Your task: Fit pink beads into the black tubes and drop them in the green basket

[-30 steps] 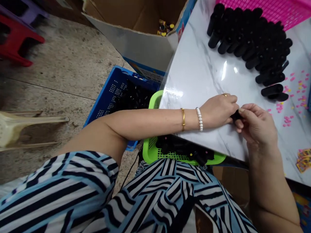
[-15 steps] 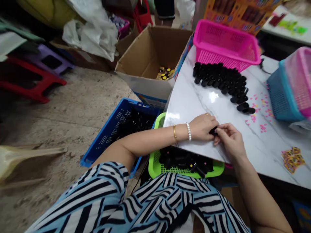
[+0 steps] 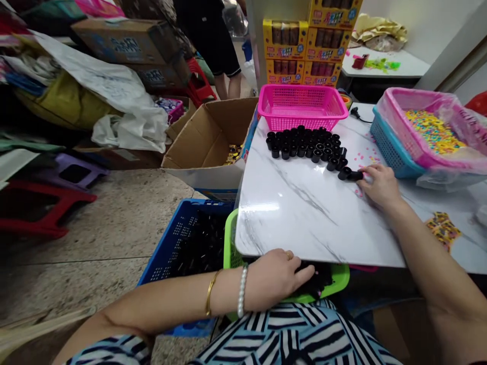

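Note:
My right hand [image 3: 378, 186] rests on the white marble table [image 3: 304, 218] at the right end of a cluster of upright black tubes [image 3: 306, 143]. Its fingers pinch a black tube [image 3: 354, 175] lying on its side beside the last standing one. My left hand [image 3: 277, 278] is below the table's front edge, fingers curled down into the green basket [image 3: 338, 281] on my lap, which holds black parts. Whether the left fingers grip one is hidden.
A pink basket [image 3: 300, 105] stands behind the tubes. A blue basket holding a pink tray of coloured beads [image 3: 429, 129] sits at the right. Pink bits litter the table. A blue crate [image 3: 182, 243] and cardboard box [image 3: 213, 142] sit on the floor. A person stands beyond.
My hands have separated. The right one carried the black tube forward to the cluster, and the left dropped off the table into the green basket. The camera tilted up.

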The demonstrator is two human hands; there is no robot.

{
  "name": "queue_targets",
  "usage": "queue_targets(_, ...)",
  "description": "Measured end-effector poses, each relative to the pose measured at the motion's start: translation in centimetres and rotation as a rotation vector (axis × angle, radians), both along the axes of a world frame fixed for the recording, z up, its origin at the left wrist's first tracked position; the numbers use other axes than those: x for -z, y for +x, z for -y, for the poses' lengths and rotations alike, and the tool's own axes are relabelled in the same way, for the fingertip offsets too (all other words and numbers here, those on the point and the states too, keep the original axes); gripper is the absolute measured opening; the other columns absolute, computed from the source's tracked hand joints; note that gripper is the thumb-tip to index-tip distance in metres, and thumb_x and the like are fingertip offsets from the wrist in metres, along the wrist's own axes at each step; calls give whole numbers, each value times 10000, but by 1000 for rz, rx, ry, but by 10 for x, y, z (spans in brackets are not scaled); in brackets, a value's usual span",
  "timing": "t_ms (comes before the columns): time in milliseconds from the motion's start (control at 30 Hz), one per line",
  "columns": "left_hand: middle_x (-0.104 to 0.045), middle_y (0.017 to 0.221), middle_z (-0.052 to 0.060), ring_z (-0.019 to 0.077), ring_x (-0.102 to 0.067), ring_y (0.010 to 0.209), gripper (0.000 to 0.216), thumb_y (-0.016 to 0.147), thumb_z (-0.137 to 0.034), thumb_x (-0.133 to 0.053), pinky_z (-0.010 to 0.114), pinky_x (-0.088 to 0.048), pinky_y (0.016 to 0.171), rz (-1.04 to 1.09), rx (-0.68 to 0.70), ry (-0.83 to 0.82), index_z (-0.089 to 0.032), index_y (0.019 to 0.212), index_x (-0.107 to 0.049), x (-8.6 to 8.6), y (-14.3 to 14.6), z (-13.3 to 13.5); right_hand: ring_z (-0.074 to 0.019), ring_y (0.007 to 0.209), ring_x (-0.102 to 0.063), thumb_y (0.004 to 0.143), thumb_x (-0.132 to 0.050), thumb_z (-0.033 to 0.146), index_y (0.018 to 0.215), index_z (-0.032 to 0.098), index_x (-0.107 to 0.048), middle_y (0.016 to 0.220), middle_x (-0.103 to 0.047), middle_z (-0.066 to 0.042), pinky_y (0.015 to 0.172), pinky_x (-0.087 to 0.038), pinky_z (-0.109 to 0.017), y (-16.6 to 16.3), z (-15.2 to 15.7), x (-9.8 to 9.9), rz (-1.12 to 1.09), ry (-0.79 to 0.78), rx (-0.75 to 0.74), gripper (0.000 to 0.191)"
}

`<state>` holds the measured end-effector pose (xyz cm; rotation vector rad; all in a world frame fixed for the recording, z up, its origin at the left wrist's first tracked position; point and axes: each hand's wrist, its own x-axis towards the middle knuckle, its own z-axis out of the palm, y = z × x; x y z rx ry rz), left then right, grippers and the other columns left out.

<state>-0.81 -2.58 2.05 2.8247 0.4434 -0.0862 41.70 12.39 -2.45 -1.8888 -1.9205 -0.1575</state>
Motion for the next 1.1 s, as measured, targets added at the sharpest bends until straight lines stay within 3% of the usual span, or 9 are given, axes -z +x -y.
queue_targets(67,-747,1076,86,241,-698,907,579,971,-439,-747,361,-564,784,105,-76,-219,-172,1452,-568,-5,8,-17,-362,1170,-630,818,-747,331,1076,154,-806,1119,-725,-172,1092,-461,-546,-11,13,0,17,17,18,319)
queue_targets(133,-749,1109,73,203,-703,926,605,949,-502,-782,330,-577,846,294,-276,-424,-175,1426,-603,-6,23,-39,-350,1128,-639,827,-763,362,1082,173,-796,1076,-731,-151,1062,-475,-527,-34,43,-3,-66,48,34,319)
queue_targets(200,-741,1124,57,147,-680,834,605,916,-463,-824,297,-577,826,478,-495,-581,-177,1411,-628,-3,43,-62,-278,964,-670,875,-768,429,1136,232,-782,1022,-751,-88,930,-528,-442,-68,81,-7,-311,-1,8,328)
queue_targets(267,-730,1116,53,121,-648,782,574,868,-423,-868,279,-566,779,579,-607,-661,-165,1341,-672,1,67,-83,-219,828,-665,922,-753,501,1193,273,-765,1055,-773,-53,797,-543,-376,-104,114,-11,-600,-109,-63,354)
queue_targets(400,-697,957,26,141,-630,831,208,894,-304,-796,286,-544,807,586,-592,-510,-167,1045,-756,13,99,-111,-227,884,-683,936,-766,507,1252,290,-752,1097,-793,-49,840,-557,-386,-129,134,-15,-594,-129,-137,384)
queue_targets(533,-679,998,58,191,-628,937,232,858,-271,-774,340,-543,912,507,-568,-252,-150,1051,-731,29,100,-121,-280,997,-696,974,-721,488,1316,249,-743,1117,-788,-102,946,-556,-449,-79,112,-12,-280,15,-22,418)
queue_targets(700,-682,1031,68,225,-616,994,290,893,-344,-749,385,-521,988,491,-552,-239,-177,1126,-707,41,93,-122,-333,1095,-671,1016,-625,422,1133,189,-805,1131,-768,-158,1054,-526,-516,-39,95,7,37,7,-4,317)
queue_targets(833,-698,1051,76,231,-634,1016,379,916,-400,-754,399,-514,1021,512,-523,-248,-165,1202,-674,41,93,-122,-319,1085,-683,1008,-617,414,1109,193,-794,1107,-765,-147,1043,-542,-493,-41,100,13,4,9,8,301)
queue_targets(1100,-710,1121,98,238,-637,1036,409,912,-433,-798,376,-508,1018,524,-485,-218,-154,1205,-735,45,98,-122,-269,757,-668,884,-713,366,874,238,-781,863,-764,-78,816,-566,-461,-31,82,1,-176,-69,90,146)
